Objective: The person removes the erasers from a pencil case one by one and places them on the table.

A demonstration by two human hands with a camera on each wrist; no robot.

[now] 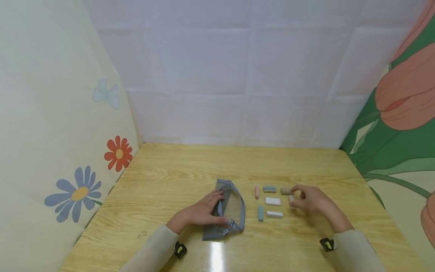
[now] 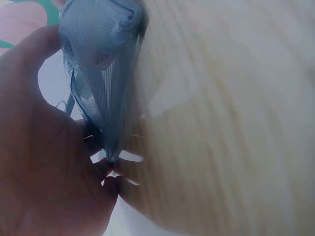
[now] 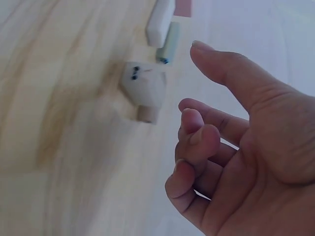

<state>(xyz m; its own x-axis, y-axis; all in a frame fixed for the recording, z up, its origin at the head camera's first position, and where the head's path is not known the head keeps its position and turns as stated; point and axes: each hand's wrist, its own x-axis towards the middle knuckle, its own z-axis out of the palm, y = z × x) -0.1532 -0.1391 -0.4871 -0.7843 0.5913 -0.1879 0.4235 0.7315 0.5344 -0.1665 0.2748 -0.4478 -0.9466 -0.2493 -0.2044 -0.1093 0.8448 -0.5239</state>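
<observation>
A grey-blue mesh bag (image 1: 210, 231) with a strap lies flat on the table. My left hand (image 1: 204, 211) holds it, fingers on its far part and thumb near the close end; the left wrist view shows the mesh (image 2: 106, 73) between thumb and fingers. Over a pale beige block (image 1: 291, 199) reaches my right hand (image 1: 312, 200), thumb and index finger apart. In the right wrist view, a block with dark dots (image 3: 147, 81) stands off from the fingertips, slightly blurred. A brown block (image 1: 285, 191) lies beside the right index finger.
Left of the right hand lie a pink block (image 1: 256, 192), a blue-grey block (image 1: 270, 189), a wide white block (image 1: 273, 201), a narrow white block (image 1: 274, 214) and a teal block (image 1: 260, 213). Cloth walls enclose the wooden table (image 1: 176, 162) at the back and both sides.
</observation>
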